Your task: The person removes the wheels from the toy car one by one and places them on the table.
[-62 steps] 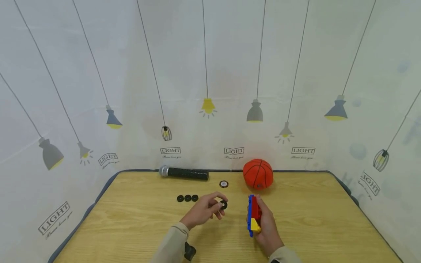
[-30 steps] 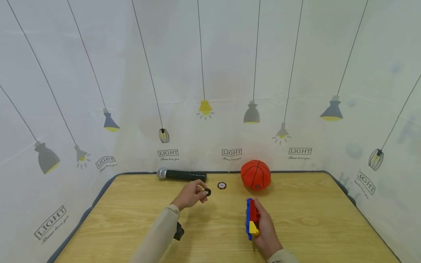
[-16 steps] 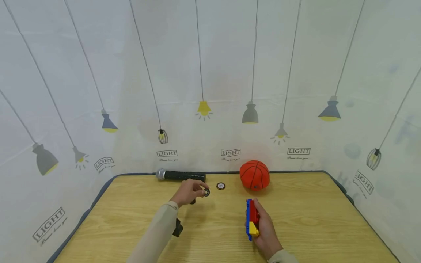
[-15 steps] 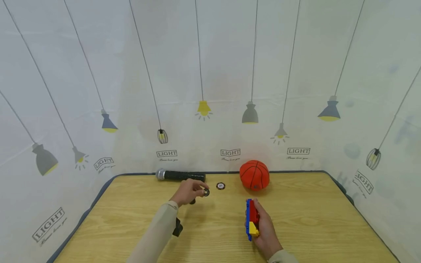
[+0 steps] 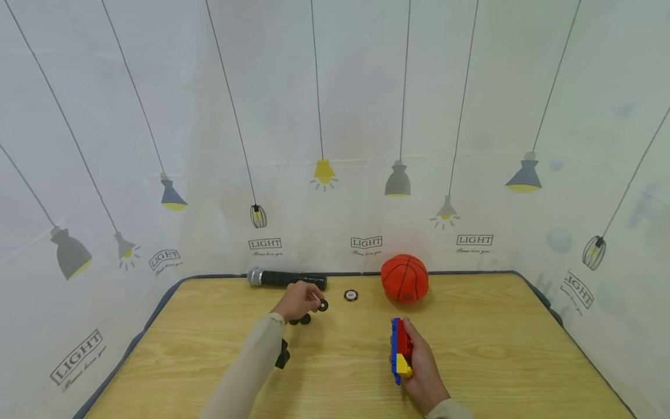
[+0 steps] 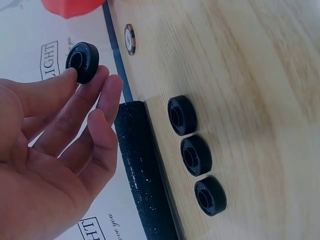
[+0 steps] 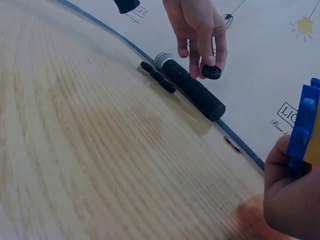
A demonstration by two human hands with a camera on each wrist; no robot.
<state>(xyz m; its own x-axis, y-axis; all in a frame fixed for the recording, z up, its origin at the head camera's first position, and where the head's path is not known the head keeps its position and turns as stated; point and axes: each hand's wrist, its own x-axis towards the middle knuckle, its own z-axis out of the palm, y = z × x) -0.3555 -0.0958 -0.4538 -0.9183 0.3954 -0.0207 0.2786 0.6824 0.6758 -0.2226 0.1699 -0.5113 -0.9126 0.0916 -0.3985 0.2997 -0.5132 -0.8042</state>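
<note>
My left hand [image 5: 298, 299] pinches a black toy wheel [image 5: 324, 305] between thumb and fingertips, above the table. In the left wrist view, the raised wheel [image 6: 90, 62] shows a hollow hub, and the hand [image 6: 55, 135] has its other fingers loosely bent. Three matching wheels lie in a row on the wood: a near one [image 6: 183, 115], a middle one [image 6: 196, 155] and a far one [image 6: 210, 195]. In the head view the hand partly covers that row. My right hand [image 5: 425, 369] grips a blue, red and yellow building-block toy [image 5: 402, 349], held on its side.
A black microphone [image 5: 288, 280] with a silver head lies along the table's back edge, behind the left hand. Right of it are a poker chip [image 5: 351, 295] and a small red basketball [image 5: 405, 279]. A printed white curtain [image 5: 335, 116] surrounds the wooden table [image 5: 497, 349].
My left hand has carried its wheel left and farther back, over to the row of wheels, then shifted slightly left again. The right hand keeps its hold on the block toy, almost still.
</note>
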